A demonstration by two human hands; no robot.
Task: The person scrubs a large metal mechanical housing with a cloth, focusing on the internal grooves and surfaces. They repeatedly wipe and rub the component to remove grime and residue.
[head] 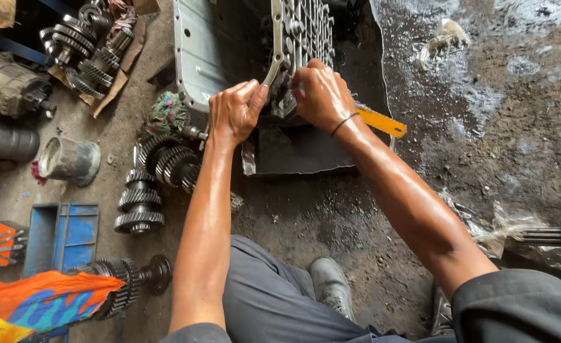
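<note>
The gearbox case (293, 38) stands on a dark tray (312, 149) on the floor, straight ahead of both hands. The left hand (232, 114) has its fingers (255, 95) curled onto the case's lower rim. The right hand (321, 95) is closed over a yellow-handled tool (382, 122); the handle runs out rightward, its tip hidden at the rim. Both hands touch the case; 2 gear shafts (159, 168) lie left.

Left of you on the dirt floor (515, 127): three gear shafts (142, 203) lying side by side, another gear cluster (83, 47) on cardboard up top. Grey metal sleeve (69, 160) sits near a blue tray (61, 235). Orange-blue cloth (45, 298) covers one end of a geared shaft (134, 279). Crumpled plastic sheet (484, 228) lies far right.
</note>
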